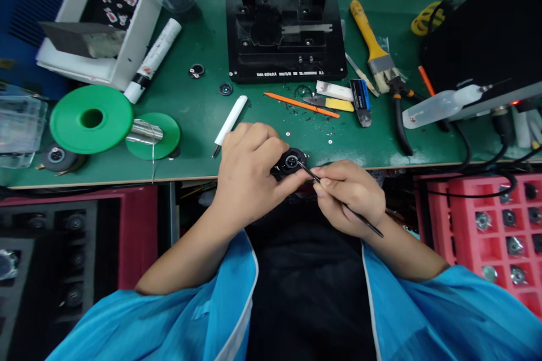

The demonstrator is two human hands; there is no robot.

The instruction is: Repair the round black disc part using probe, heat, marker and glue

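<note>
My left hand [249, 169] is closed around a small round black part [292, 161] at the table's front edge. The part has a pale ring and tiny pins in its middle. My right hand [353, 194] pinches thin black tweezers [359, 217], their tip meeting the ring of the part. Just beyond my left hand lies a white-handled tool [231, 119] with a dark tip. Two more small round black pieces, a ring [196, 71] and a disc [226, 89], rest farther back on the green table [199, 124].
A black press stand [288, 62] rises at the back. Green solder spools [91, 118] and a marker [153, 60] lie left. To the right are a brush [372, 45], pliers [400, 115] and a squeeze bottle [444, 106]. A pink foam tray [491, 203] holds several parts.
</note>
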